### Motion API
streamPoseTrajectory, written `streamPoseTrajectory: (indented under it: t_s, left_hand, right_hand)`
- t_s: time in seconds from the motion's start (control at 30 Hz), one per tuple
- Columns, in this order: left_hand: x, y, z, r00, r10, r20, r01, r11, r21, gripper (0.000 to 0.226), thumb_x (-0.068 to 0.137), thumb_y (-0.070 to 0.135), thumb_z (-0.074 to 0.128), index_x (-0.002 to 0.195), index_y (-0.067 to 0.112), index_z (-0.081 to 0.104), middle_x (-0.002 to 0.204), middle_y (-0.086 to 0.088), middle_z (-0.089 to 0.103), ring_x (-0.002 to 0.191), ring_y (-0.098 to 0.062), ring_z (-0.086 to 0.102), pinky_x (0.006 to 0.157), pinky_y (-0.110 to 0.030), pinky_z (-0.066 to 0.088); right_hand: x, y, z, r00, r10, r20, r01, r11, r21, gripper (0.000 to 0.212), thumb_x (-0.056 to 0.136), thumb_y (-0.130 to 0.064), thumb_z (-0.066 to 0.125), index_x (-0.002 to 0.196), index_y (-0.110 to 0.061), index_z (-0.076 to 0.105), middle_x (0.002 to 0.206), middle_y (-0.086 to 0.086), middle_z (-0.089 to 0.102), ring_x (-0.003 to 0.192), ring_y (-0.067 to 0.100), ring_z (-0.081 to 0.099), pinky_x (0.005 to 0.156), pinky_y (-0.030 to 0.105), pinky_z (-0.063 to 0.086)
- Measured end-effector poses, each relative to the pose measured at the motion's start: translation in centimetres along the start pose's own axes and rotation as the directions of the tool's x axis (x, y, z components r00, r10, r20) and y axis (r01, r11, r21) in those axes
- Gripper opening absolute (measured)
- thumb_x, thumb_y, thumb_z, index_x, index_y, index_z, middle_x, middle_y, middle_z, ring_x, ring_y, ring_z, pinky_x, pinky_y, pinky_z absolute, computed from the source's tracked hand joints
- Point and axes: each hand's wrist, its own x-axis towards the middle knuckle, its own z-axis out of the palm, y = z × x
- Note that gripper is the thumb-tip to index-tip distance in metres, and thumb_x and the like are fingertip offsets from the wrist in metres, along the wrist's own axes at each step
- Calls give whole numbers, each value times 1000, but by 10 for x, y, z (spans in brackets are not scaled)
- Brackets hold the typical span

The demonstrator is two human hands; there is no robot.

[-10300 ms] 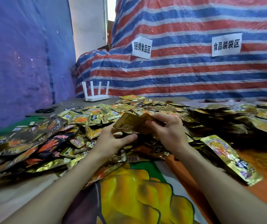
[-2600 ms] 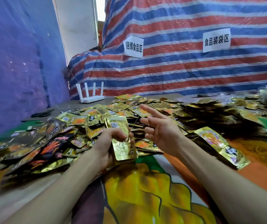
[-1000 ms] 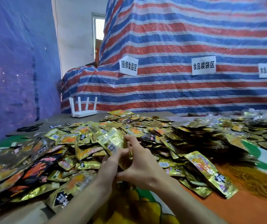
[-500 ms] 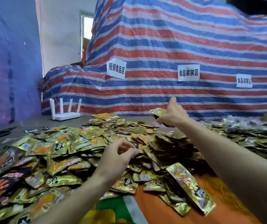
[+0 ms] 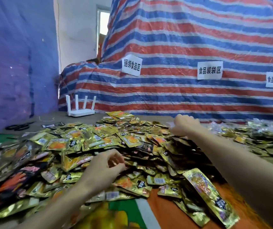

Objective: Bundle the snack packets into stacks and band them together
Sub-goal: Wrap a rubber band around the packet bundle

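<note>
Snack packets [image 5: 129,139] lie in a loose gold, orange and black heap on the counter [image 5: 38,119]. The heap spreads from just in front of the white router [image 5: 81,111] toward the person and off to the router's right, with far too many packets to count. 2 bare hands are over the heap. The left hand [image 5: 104,169] is above its near side, well in front of the router, with the fingers curled in toward the thumb. Packets lie right under it and all round it, but I cannot tell whether it pinches anything. The right hand [image 5: 184,126] reaches to the far edge of the heap, to the right of the router and about level with it, knuckles up and fingers bent down toward the packets. It is blurred, so I cannot tell whether it grips a packet. 1 long gold packet [image 5: 210,195] lies at the heap's near right edge, far from the router, on an orange printed cloth [image 5: 163,212]. The 1 router has 4 upright antennas. 1 pair of black scissors [image 5: 19,126] lies to the left of the router, slightly nearer the person. 3 white paper signs [image 5: 209,70] hang on the striped tarp [image 5: 182,38] above and to the right of the router.
</note>
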Motion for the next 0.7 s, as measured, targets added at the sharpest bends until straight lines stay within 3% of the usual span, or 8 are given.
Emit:
streamPoseTrajectory:
  t_s: [0.07,0.1,0.17,0.23,0.33,0.43,0.6,0.7]
  left_hand:
    - [-3,-17,-18,999,-33,-41,39,987,157,10,89,25,71,87,32,64,92,10,65,86,-5,62,73,-29,51]
    - [-5,-24,-26,997,-47,-66,62,969,240,12,87,26,71,89,34,62,98,13,62,95,-8,60,79,-32,50]
    - [-10,-36,-41,993,-69,-101,106,899,425,21,84,31,70,99,36,57,110,12,58,109,-13,54,93,-36,44]
    - [-15,-46,-50,989,-109,-97,145,797,586,40,82,36,68,120,35,55,126,7,54,122,-16,47,106,-40,36]
    - [-21,-60,-57,980,-189,-66,183,712,677,67,81,40,65,143,33,42,142,3,42,138,-21,33,116,-43,24]
    - [-26,-68,-54,971,-219,-90,221,700,679,73,81,43,63,147,33,35,150,5,36,144,-20,27,117,-46,18]
    - [-17,-75,-39,952,-229,-201,305,706,639,84,86,48,64,156,30,21,159,3,30,148,-26,24,117,-51,24]
    - [-8,-76,-29,952,-231,-203,305,632,713,86,89,54,61,158,28,16,159,6,30,150,-30,20,115,-54,24]
  right_hand:
    - [-16,-22,-1,991,-129,-47,132,988,85,26,87,-37,60,88,-12,58,97,7,66,94,32,62,84,41,54]
    - [-25,-36,1,979,-196,-59,202,969,143,27,87,-36,62,93,-10,63,100,8,69,93,30,64,81,40,56]
    - [-46,-63,7,949,-313,-40,311,906,287,39,87,-37,66,115,-11,67,116,6,69,103,26,65,87,42,58]
    - [-70,-90,13,904,-427,19,390,840,377,53,86,-39,68,133,-17,59,129,3,63,114,23,61,94,41,54]
    - [-97,-122,34,823,-550,138,477,803,356,67,85,-36,69,146,-21,45,138,8,53,123,27,52,98,41,50]
    - [-116,-143,61,809,-539,235,451,825,339,76,86,-35,66,153,-24,33,143,13,42,131,33,42,104,47,44]
    - [-130,-150,97,924,-382,7,349,851,391,71,92,-37,59,156,-36,27,145,4,42,133,26,39,107,45,39]
    - [-129,-152,105,947,-318,-47,310,868,389,63,94,-41,60,153,-35,38,142,1,43,133,24,38,107,41,36]
